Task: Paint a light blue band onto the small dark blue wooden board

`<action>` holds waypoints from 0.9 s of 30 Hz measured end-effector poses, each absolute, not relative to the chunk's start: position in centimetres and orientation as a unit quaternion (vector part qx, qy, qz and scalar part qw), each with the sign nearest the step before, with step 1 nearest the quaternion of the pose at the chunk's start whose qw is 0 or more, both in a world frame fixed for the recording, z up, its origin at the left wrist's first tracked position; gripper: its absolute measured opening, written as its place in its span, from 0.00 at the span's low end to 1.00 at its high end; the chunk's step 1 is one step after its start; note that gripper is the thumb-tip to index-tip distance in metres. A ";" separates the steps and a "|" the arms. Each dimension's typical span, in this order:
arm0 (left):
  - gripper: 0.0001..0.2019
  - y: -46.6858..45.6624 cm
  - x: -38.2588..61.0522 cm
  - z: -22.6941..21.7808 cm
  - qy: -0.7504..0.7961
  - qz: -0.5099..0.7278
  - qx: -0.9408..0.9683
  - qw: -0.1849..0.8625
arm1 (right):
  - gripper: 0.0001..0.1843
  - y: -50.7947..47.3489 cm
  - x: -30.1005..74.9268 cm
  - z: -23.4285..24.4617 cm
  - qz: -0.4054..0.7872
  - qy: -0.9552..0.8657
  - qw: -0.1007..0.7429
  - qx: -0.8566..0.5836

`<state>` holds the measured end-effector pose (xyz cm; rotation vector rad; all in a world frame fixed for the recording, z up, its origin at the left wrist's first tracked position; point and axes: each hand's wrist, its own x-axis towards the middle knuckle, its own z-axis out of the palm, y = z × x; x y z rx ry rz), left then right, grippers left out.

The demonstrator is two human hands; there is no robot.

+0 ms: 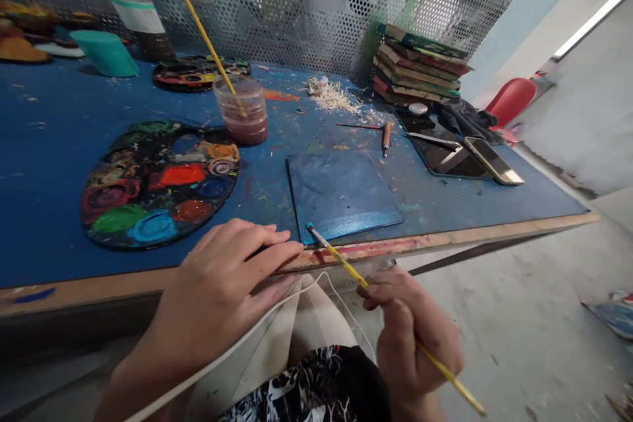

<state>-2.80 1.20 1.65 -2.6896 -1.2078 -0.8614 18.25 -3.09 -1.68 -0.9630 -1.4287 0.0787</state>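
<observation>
My right hand (415, 330) is closed around a yellow-handled paintbrush (341, 260). The brush tip touches the lower left corner of a flat, dark blue painted panel (341, 191), where a brighter blue strip runs along the near edge. My left hand (232, 277) lies over the table's front edge with its fingers stretched out, fingertips close to the panel's lower left corner. To the left of the panel is a paint palette (148, 168) with red, green, blue and brown paints. Behind it stands a clear plastic cup (242, 119) of murky water holding another yellow brush (208, 39).
A blue table (44, 211) has a wooden front edge. Toward the back are a teal cup (105, 53), a second palette (198, 72), shavings (333, 95) and stacked books (420, 66). A tablet (440, 145) and phone (492, 159) lie right. A white cable (237, 343) crosses my lap.
</observation>
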 end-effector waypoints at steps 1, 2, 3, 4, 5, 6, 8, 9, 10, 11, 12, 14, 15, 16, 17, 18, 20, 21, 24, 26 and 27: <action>0.11 1.2 -2.8 1.6 -0.394 -0.279 -0.875 0.034 | 0.13 -2.8 18.9 -1.7 0.027 -0.605 0.664 -0.439; 0.12 1.2 -2.8 1.6 -0.394 -0.281 -0.874 0.036 | 0.13 -2.4 19.7 -1.7 0.010 -0.573 0.680 -0.457; 0.11 1.3 -2.8 1.5 -0.391 -0.284 -0.874 0.039 | 0.14 -2.1 20.5 -1.7 -0.013 -0.537 0.696 -0.476; 0.11 1.3 -2.8 1.5 -0.389 -0.284 -0.875 0.042 | 0.13 -1.8 21.3 -1.8 -0.041 -0.500 0.709 -0.496; 0.11 1.3 -2.8 1.4 -0.387 -0.285 -0.876 0.046 | 0.13 -1.6 22.0 -1.8 -0.070 -0.468 0.717 -0.512; 0.12 1.3 -2.8 1.4 -0.385 -0.286 -0.876 0.051 | 0.12 -1.4 22.4 -1.8 -0.097 -0.444 0.720 -0.524; 0.12 1.2 -2.8 1.3 -0.385 -0.288 -0.875 0.055 | 0.12 -1.4 22.3 -1.9 -0.130 -0.437 0.714 -0.531; 0.12 1.2 -2.8 1.3 -0.388 -0.286 -0.874 0.054 | 0.13 -1.6 21.8 -1.8 -0.135 -0.456 0.705 -0.526; 0.12 1.2 -2.8 1.3 -0.390 -0.286 -0.873 0.054 | 0.13 -1.9 21.0 -1.8 -0.128 -0.486 0.693 -0.517; 0.11 1.1 -2.8 1.3 -0.394 -0.285 -0.873 0.052 | 0.13 -2.2 20.1 -1.7 -0.110 -0.523 0.680 -0.502; 0.11 1.1 -2.8 1.4 -0.397 -0.282 -0.872 0.049 | 0.12 -2.6 19.2 -1.7 -0.085 -0.564 0.664 -0.483; 0.11 1.1 -2.7 1.5 -0.401 -0.280 -0.871 0.040 | 0.12 -3.2 17.6 -1.6 -0.033 -0.635 0.632 -0.443; 0.11 1.1 -2.7 1.5 -0.401 -0.278 -0.872 0.038 | 0.12 -3.3 17.2 -1.5 -0.011 -0.658 0.618 -0.430; 0.11 1.1 -2.7 1.5 -0.401 -0.278 -0.872 0.037 | 0.13 -3.4 17.0 -1.5 0.004 -0.668 0.611 -0.425; 0.12 1.1 -2.7 1.5 -0.400 -0.277 -0.872 0.038 | 0.13 -3.2 17.1 -1.5 0.007 -0.664 0.612 -0.430; 0.12 1.1 -2.7 1.5 -0.399 -0.278 -0.873 0.041 | 0.13 -3.0 17.5 -1.5 -0.001 -0.646 0.622 -0.443; 0.12 1.1 -2.8 1.5 -0.399 -0.281 -0.872 0.045 | 0.14 -2.2 18.7 -1.4 -0.039 -0.579 0.655 -0.483; 0.12 1.1 -2.8 1.4 -0.399 -0.282 -0.872 0.045 | 0.14 -1.8 19.4 -1.4 -0.065 -0.540 0.673 -0.501; 0.12 1.1 -2.8 1.2 -0.396 -0.285 -0.872 0.048 | 0.13 -1.0 20.6 -1.3 -0.119 -0.461 0.696 -0.538; 0.12 1.1 -2.8 1.2 -0.391 -0.287 -0.873 0.051 | 0.13 -1.0 20.3 -1.2 -0.129 -0.469 0.690 -0.536; 0.13 1.1 -2.8 1.2 -0.391 -0.287 -0.873 0.052 | 0.13 -1.1 19.9 -1.1 -0.122 -0.490 0.684 -0.526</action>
